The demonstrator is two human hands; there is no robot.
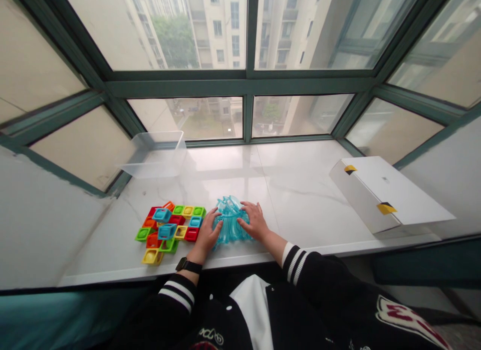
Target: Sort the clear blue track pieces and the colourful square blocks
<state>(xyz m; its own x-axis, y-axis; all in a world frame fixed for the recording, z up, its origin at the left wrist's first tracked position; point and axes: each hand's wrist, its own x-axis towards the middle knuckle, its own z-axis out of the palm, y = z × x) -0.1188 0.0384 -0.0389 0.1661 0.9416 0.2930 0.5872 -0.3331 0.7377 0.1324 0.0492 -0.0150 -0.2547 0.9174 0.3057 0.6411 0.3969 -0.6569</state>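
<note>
A pile of clear blue curved plastic track pieces (230, 220) lies on the white marble sill near its front edge. My left hand (209, 234) rests against the pile's left side with fingers curved on it. On the right side lies my right hand (254, 220), fingers spread over the pieces. Just left of the pile is a cluster of several coloured square frame tiles (169, 228) in red, green, yellow, orange and blue, some stacked. A black watch is on my left wrist.
A clear plastic tub (155, 154) stands at the back left of the sill (300, 189) by the window. A white cardboard box (387, 195) with yellow tabs lies at the right. Green window frames wall in the sill on three sides.
</note>
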